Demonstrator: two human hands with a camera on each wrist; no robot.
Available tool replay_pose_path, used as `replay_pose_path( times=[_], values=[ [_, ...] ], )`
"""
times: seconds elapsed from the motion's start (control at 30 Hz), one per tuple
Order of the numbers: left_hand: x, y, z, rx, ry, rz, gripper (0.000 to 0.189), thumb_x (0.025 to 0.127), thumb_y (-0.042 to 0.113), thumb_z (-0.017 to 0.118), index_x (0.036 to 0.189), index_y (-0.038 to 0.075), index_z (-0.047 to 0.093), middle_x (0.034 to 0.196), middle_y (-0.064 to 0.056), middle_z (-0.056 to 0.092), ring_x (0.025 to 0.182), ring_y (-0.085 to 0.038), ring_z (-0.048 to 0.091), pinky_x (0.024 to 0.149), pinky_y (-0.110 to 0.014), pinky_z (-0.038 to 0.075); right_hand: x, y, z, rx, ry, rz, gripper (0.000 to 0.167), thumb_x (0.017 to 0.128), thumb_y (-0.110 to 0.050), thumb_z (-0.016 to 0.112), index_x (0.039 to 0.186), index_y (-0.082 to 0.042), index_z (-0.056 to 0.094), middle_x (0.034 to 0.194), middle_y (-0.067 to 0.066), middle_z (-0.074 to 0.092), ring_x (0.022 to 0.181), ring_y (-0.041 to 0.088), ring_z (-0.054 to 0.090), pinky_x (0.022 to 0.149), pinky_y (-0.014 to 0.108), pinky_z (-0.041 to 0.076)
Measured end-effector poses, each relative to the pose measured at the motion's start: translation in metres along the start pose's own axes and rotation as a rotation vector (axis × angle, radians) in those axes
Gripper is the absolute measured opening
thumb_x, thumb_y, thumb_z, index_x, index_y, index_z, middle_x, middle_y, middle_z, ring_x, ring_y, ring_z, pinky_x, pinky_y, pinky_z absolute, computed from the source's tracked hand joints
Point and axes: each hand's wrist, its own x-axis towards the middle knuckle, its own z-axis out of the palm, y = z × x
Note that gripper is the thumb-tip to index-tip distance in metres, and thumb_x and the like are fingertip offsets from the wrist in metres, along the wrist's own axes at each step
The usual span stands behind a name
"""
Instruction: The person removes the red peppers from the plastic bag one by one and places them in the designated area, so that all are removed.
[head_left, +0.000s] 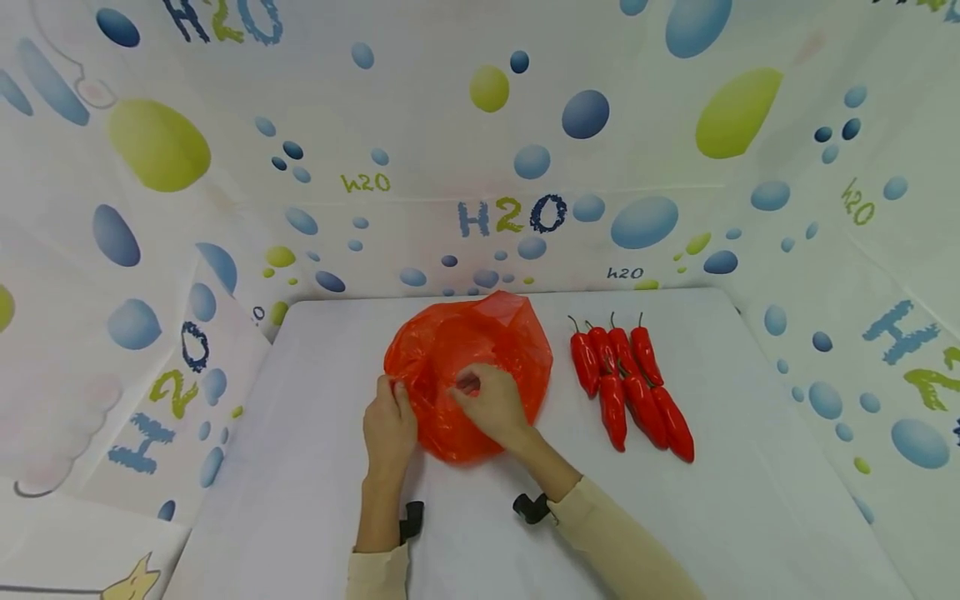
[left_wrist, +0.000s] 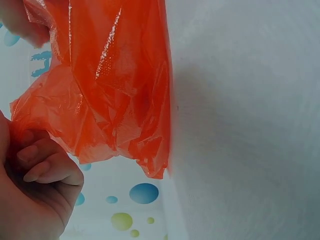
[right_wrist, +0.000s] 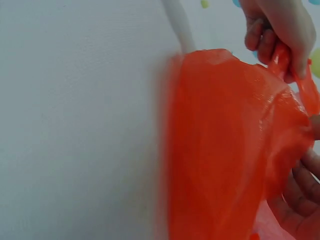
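Observation:
A crinkled, translucent red plastic bag stands on the white table. My left hand grips its left edge, with a bunched part of the plastic between thumb and curled fingers. Over the bag's middle, my right hand pinches the plastic with thumb and forefinger; in the right wrist view this hand shows only partly at the edge. The bag's inside is hidden from the wrist views. To the right of the bag lie several glossy red chili peppers in two rows, touching one another; neither hand touches them.
The white tabletop reaches back to a wall sheet with blue and green dots and "H2O" lettering. Similar sheets hang on the left and right sides. A black wrist-worn camera sits at the right sleeve.

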Motion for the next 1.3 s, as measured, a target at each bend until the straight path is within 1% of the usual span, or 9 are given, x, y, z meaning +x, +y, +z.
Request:
replay_pose_path(
  times=[0.13, 0.23, 0.4, 0.53, 0.67, 0.83, 0.93, 1.1, 1.3],
  values=[
    [0.0, 0.0, 0.0, 0.003, 0.002, 0.001, 0.018, 0.111, 0.016, 0.049, 0.108, -0.001, 0.054, 0.073, -0.018, 0.06, 0.065, -0.037, 0.061, 0.06, -0.046, 0.05, 0.003, 0.003, 0.01, -0.042, -0.022, -0.042, 0.02, 0.093, -0.025, 0.08, 0.109, -0.014, 0.075, 0.1, -0.005, 0.074, 0.088, 0.01, 0.068, 0.079, 0.025, 0.058],
    [0.0, 0.0, 0.0, 0.009, 0.005, 0.0, 0.018, 0.11, 0.016, 0.049, 0.107, -0.002, 0.054, 0.072, -0.019, 0.06, 0.065, -0.038, 0.061, 0.06, -0.047, 0.05, 0.004, 0.003, 0.018, -0.054, -0.043, -0.05, 0.02, 0.093, -0.025, 0.08, 0.108, -0.014, 0.075, 0.099, -0.004, 0.074, 0.087, 0.01, 0.067, 0.078, 0.024, 0.057],
    [0.0, 0.0, -0.001, 0.015, 0.012, -0.005, 0.017, 0.11, 0.015, 0.049, 0.105, -0.001, 0.053, 0.068, -0.017, 0.057, 0.062, -0.038, 0.059, 0.057, -0.046, 0.047, 0.004, 0.001, 0.031, -0.076, -0.086, -0.029, 0.024, 0.092, -0.027, 0.082, 0.11, -0.013, 0.075, 0.098, -0.003, 0.074, 0.084, 0.008, 0.066, 0.074, 0.022, 0.056],
    [-0.001, 0.001, -0.002, 0.011, 0.002, -0.017, 0.016, 0.11, 0.015, 0.049, 0.104, -0.001, 0.052, 0.065, -0.013, 0.051, 0.059, -0.034, 0.054, 0.056, -0.043, 0.044, 0.005, -0.001, 0.041, -0.084, -0.125, 0.007, 0.029, 0.091, -0.029, 0.083, 0.114, -0.013, 0.073, 0.097, -0.002, 0.073, 0.079, 0.006, 0.062, 0.07, 0.02, 0.054],
    [-0.001, 0.001, -0.001, 0.013, -0.009, -0.023, 0.016, 0.11, 0.014, 0.049, 0.104, 0.0, 0.052, 0.064, -0.01, 0.049, 0.058, -0.03, 0.051, 0.056, -0.04, 0.044, 0.006, -0.003, 0.049, -0.07, -0.156, 0.056, 0.036, 0.091, -0.031, 0.083, 0.119, -0.011, 0.069, 0.103, 0.001, 0.073, 0.081, 0.008, 0.063, 0.071, 0.021, 0.055],
    [-0.001, 0.001, -0.001, 0.007, -0.003, -0.017, 0.016, 0.11, 0.014, 0.05, 0.103, 0.0, 0.052, 0.064, -0.01, 0.049, 0.058, -0.03, 0.051, 0.056, -0.04, 0.044, 0.008, -0.004, 0.055, -0.037, -0.134, 0.094, 0.039, 0.094, -0.033, 0.079, 0.122, -0.008, 0.067, 0.11, 0.003, 0.074, 0.092, 0.016, 0.069, 0.08, 0.029, 0.059],
    [-0.002, 0.002, -0.001, 0.006, -0.004, -0.021, 0.016, 0.109, 0.014, 0.05, 0.103, 0.0, 0.053, 0.065, -0.011, 0.05, 0.058, -0.03, 0.051, 0.056, -0.04, 0.044, 0.009, -0.002, 0.059, -0.005, -0.113, 0.128, 0.037, 0.098, -0.035, 0.075, 0.121, -0.008, 0.067, 0.11, 0.004, 0.075, 0.094, 0.018, 0.071, 0.082, 0.032, 0.06],
    [-0.002, 0.004, -0.001, 0.009, -0.003, -0.022, 0.015, 0.109, 0.014, 0.051, 0.103, 0.0, 0.053, 0.065, -0.012, 0.051, 0.059, -0.032, 0.053, 0.057, -0.041, 0.045, 0.01, 0.001, 0.065, -0.002, -0.079, 0.165, 0.033, 0.101, -0.034, 0.07, 0.119, -0.007, 0.067, 0.101, 0.004, 0.075, 0.086, 0.016, 0.071, 0.078, 0.032, 0.06],
    [-0.002, 0.006, -0.001, 0.002, -0.006, -0.016, 0.015, 0.109, 0.014, 0.051, 0.104, 0.0, 0.054, 0.065, -0.012, 0.052, 0.059, -0.031, 0.054, 0.057, -0.04, 0.045, 0.014, 0.003, 0.072, -0.101, -0.052, 0.19, 0.027, 0.093, -0.033, 0.077, 0.107, -0.011, 0.069, 0.086, -0.003, 0.071, 0.074, 0.011, 0.064, 0.069, 0.028, 0.056]
  ],
)
